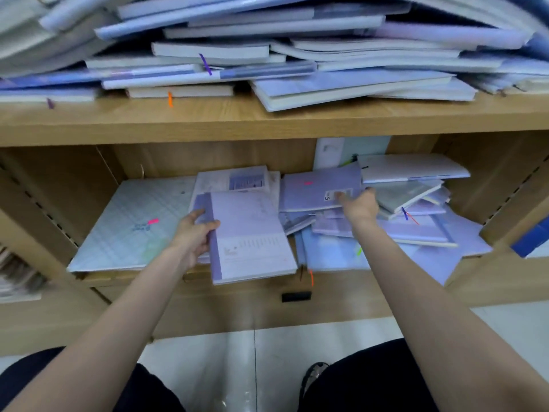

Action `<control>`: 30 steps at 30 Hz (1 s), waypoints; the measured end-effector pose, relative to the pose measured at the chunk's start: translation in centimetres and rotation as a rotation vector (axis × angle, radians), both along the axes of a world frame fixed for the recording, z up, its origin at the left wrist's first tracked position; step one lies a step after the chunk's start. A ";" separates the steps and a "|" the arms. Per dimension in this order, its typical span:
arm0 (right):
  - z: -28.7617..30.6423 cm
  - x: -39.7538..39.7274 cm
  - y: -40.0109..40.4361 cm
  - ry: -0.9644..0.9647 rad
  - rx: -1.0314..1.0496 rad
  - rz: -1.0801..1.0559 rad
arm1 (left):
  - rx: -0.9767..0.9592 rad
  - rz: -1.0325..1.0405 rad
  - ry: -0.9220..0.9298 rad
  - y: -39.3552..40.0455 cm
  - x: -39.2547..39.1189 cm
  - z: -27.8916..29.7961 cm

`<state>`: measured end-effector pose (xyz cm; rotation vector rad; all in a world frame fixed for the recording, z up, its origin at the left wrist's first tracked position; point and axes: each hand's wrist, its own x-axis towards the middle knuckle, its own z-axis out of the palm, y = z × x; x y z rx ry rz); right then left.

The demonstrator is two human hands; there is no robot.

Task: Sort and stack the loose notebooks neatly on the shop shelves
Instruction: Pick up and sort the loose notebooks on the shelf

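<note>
Here the left hand (194, 236) grips a lilac notebook's (252, 239) spine edge; right hand (361, 206) fingers lie straight on a purple notebook (315, 188) atop the lower shelf's (341, 285) loose pile.

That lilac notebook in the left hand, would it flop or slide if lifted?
The lilac notebook looks flat and fairly thick, so probably stiffish, not floppy. Its cover seems glossy, so it may slip from the left hand, which grips only its spine edge. It overhangs the shelf, so it may tip.

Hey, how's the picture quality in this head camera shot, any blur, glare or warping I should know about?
Head view: soft all over, notebook print unreadable; the pile on the upper shelf smears towards the top corners; wide-angle bend curves the shelf edges; the floor tile shows a pale sheen; the lower shelf's back is dim; the left hand holding the purple notebook and the right hand stay fairly distinct.
</note>
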<state>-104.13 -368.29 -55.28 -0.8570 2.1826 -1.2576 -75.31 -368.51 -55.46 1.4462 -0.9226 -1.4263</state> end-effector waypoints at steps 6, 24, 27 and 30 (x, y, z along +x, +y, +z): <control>1.7 0.6 -1.1 -0.324 -0.203 -0.097 | 0.058 0.101 -0.014 0.0 0.2 -1.1; -1.4 8.3 9.2 -0.364 -0.067 0.682 | -0.130 -0.223 0.142 5.2 1.8 0.4; -0.5 9.4 9.4 -0.428 -0.048 0.758 | -0.183 -0.394 0.133 6.9 4.3 2.3; 0.4 11.2 9.9 -0.274 -0.092 0.796 | -0.190 -0.443 0.132 8.0 7.2 4.1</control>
